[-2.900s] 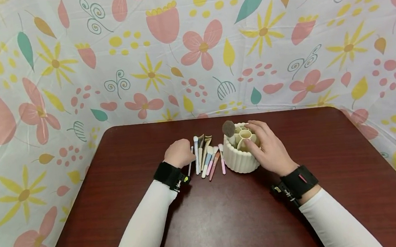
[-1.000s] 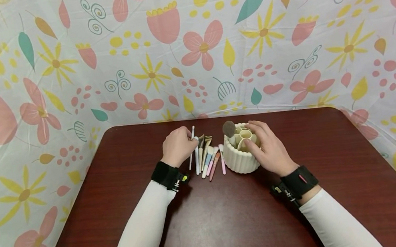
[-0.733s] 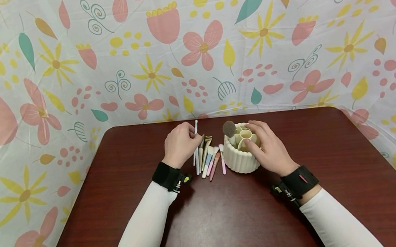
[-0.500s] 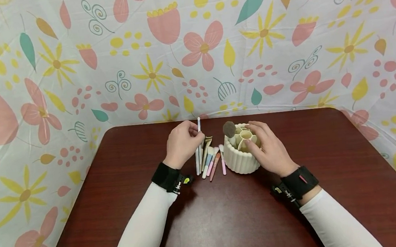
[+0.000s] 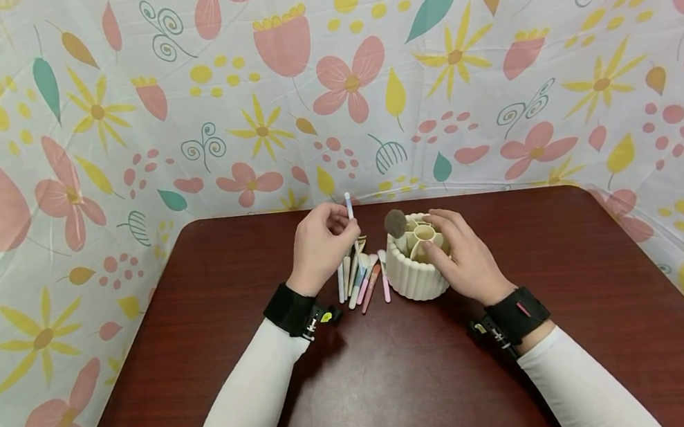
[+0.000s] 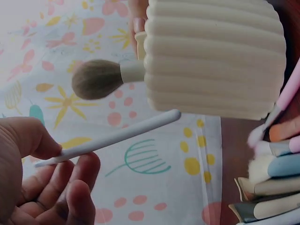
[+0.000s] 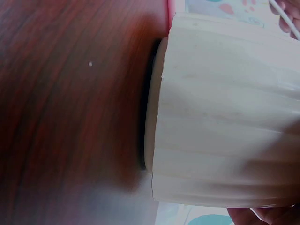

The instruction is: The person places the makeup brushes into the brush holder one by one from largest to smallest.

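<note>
- While the left hand (image 5: 319, 247), mid-frame, holds a pale stick (image 5: 349, 206) raised above the tabletop (image 5: 360, 385), its thumb and fingers pinch the shaft; something that slim probably needs no fuller grasp.
- Rounded end up, the stick stands nearly upright in the head view, just left of the holder (image 5: 419, 278) and apart from it; pinched low, it keeps a long stretch of shaft clear of the hand.
- Right of centre, the right hand (image 5: 470, 255) grips the holder by its rim, thumb on the near side, fingers toward the far side; I'd say that is to steady it, since the holder sits upright on the tabletop and needs no lifting.
- One fluffy brush (image 5: 396, 223) stands in a compartment at the holder's left edge, bristles up, which presumably spares them from being squashed.
- Between the left hand and the holder, loose brushes (image 5: 371, 285) lie side by side, handles toward the bottom of the frame, within easy reach of either hand, I'd judge.
- Behind it all, a flowered cloth (image 5: 481, 108) fills the upper frame, likely hung as a plain screen.
</note>
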A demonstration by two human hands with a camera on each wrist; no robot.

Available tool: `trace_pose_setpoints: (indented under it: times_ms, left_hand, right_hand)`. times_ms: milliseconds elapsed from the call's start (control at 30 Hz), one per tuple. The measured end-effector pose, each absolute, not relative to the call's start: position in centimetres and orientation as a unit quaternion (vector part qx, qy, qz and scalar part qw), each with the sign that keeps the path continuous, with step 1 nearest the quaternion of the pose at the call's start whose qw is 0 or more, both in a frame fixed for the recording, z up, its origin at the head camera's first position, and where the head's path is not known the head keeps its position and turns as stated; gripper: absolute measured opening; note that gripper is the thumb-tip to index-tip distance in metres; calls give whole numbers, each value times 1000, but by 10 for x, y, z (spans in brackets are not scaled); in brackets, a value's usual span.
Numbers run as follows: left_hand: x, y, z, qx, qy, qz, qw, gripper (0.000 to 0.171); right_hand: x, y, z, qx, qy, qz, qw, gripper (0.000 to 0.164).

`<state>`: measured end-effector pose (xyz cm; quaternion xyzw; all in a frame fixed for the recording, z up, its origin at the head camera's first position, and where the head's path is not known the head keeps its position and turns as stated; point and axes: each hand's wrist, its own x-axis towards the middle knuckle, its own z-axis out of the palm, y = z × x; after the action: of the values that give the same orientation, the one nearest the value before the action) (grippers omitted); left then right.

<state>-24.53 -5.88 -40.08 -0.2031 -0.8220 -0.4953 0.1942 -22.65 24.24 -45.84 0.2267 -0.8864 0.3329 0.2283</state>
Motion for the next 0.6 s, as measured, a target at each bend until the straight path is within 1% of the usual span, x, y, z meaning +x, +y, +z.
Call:
trace_pose_setpoints:
  times_ms: [267,600]
  left_hand:
    - [-239,-53,-398,-242,-788,-523,217,14]
    - [-234,-43,-396,-265,-756,-552,232,14]
  right_hand:
    - [-226,243,-459,226,-886,332,231,48]
    - [-227,243,-459,230,-884,334,233,48]
